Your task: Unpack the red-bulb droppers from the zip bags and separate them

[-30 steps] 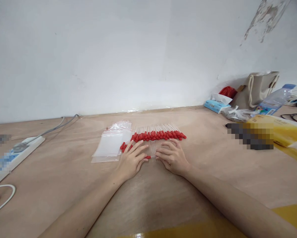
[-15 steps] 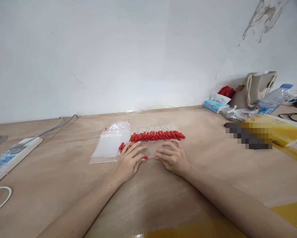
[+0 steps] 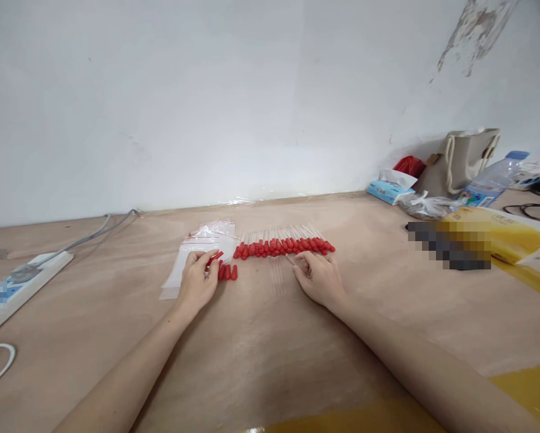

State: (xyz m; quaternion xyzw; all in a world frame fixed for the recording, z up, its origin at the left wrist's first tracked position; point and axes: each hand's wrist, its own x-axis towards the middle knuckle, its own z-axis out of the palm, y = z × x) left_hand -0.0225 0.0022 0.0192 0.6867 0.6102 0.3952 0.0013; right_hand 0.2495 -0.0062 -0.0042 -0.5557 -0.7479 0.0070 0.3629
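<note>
A row of glass droppers with red rubber bulbs (image 3: 283, 246) lies across the middle of the table. My left hand (image 3: 198, 283) is closed, pinching a red bulb by the stack of small clear zip bags (image 3: 193, 255). A few loose red bulbs (image 3: 228, 272) lie just right of that hand. My right hand (image 3: 317, 276) is closed on a thin clear glass tube just below the row. Several bare glass tubes (image 3: 276, 275) rest on the table between my hands.
A white power strip (image 3: 21, 282) with a grey cable sits at the left edge. At the back right stand a tissue pack (image 3: 389, 189), a canvas bag (image 3: 471, 159), a water bottle (image 3: 493, 179) and a yellow package (image 3: 513, 234). The wall runs along the table's far edge.
My hands have drawn apart: the left slid left toward the zip bags with a red bulb, the right shifted slightly right holding a glass tube. Loose bulbs and bare tubes now show between them.
</note>
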